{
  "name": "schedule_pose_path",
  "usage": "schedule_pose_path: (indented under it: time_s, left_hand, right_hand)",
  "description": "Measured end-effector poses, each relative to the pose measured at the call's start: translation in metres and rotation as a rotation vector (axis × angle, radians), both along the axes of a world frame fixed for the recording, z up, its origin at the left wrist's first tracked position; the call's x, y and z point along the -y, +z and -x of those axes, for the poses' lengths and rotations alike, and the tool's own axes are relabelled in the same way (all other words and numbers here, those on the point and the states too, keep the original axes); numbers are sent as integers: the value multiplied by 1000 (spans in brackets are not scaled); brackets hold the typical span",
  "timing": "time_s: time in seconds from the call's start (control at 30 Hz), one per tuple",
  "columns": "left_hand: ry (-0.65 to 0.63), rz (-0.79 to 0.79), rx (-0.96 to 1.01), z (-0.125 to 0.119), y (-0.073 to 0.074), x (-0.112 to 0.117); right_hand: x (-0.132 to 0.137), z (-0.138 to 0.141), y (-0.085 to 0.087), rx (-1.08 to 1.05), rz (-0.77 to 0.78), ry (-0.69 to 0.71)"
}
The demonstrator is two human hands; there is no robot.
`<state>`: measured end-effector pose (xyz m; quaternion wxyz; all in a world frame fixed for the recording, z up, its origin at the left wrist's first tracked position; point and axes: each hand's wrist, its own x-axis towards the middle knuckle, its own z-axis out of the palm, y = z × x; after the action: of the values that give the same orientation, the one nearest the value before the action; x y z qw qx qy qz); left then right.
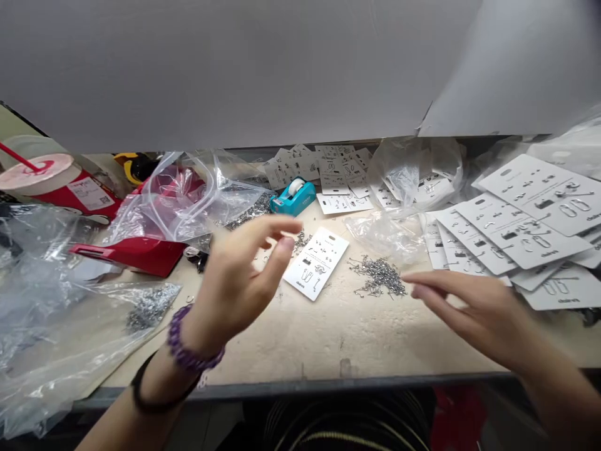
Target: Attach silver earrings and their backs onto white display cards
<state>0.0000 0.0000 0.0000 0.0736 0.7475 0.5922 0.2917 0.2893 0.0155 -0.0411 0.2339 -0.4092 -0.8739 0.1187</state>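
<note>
My left hand hovers above the table with its fingers loosely stretched and apart, nothing visible in them; a purple bead bracelet and a black band circle the wrist. Just beyond its fingertips lies a single white earring card. My right hand is held flat with fingers extended toward the left, empty, its tips close to a small pile of silver metal earring pieces on the beige tabletop.
Stacks of white earring cards lie at the right and at the back. A teal tape dispenser sits behind the card. Clear plastic bags, a red scoop and a red lidded cup crowd the left.
</note>
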Motion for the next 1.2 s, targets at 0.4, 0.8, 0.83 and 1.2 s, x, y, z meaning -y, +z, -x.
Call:
schedule_pose_path:
  time_s: [0.4, 0.8, 0.83, 1.2]
  left_hand:
    - [36, 493, -250, -6, -50, -44]
    - [32, 641, 1169, -10, -74, -38]
    - [47, 630, 1252, -12, -72, -37]
    - [-29, 677, 1619, -12, -58, -30]
  right_hand:
    - [-44, 81, -21, 642, 92, 25]
    - [-43, 69, -30, 397, 185, -44]
    - [-42, 68, -29, 369, 198, -46]
    - [-43, 63, -25, 263, 273, -102]
